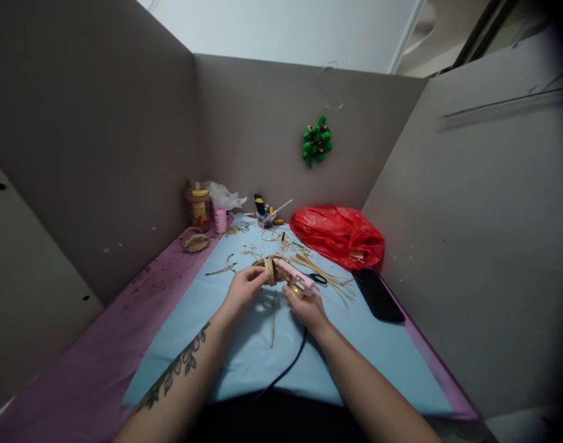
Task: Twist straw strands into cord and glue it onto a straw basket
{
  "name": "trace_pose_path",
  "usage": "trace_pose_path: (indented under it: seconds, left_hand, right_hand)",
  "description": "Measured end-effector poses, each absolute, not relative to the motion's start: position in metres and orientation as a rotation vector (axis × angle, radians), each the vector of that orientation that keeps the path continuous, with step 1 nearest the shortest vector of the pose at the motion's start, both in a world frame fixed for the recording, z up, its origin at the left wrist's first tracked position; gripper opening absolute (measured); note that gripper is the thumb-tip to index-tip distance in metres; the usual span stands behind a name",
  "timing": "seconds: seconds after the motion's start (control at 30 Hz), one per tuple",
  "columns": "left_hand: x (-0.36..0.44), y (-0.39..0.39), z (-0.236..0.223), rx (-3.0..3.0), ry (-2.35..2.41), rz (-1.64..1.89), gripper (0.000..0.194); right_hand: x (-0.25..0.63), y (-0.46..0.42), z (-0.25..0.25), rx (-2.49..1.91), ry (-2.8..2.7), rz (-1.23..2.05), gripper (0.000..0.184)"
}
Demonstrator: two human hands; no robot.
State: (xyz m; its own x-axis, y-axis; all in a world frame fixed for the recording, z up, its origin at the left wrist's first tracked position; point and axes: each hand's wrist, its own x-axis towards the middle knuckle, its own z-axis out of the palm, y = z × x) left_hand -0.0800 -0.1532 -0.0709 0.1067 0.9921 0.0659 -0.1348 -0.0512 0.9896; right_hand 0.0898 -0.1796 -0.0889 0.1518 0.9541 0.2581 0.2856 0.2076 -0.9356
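The left hand (245,288) pinches the braided straw piece (271,271), which is between both hands. The right hand (309,309) grips the pink glue gun (293,275), pointed toward this piece. Scissors (318,279) lie just beyond the right hand.

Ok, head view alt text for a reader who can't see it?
A person's left hand holds a straw-like piece while the right hand grips a pink glue gun beside it, above a blue sheet scattered with loose strands; a red plastic bag lies behind.
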Motion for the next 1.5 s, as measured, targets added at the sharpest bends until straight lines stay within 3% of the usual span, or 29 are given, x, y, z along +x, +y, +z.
trace_pose_path:
  seconds: [0.47,0.73,1.5]
  left_hand:
    - [-0.0809,-0.1529,-0.0701,1.183,1.022,1.227,0.039]
    - [-0.0825,-0.1508,-0.0717,1.195,0.992,1.239,0.034]
    - [-0.0836,-0.1490,-0.0732,1.192,1.013,1.245,0.038]
  right_hand:
    - [0.0939,-0.1762,-0.0952,-1.293,-1.680,0.502,0.021]
    - [0.0924,-0.1764,-0.0920,-1.263,-1.701,0.537,0.030]
    - [0.0903,-0.1775,-0.0855,-1.198,-1.764,0.512,0.029]
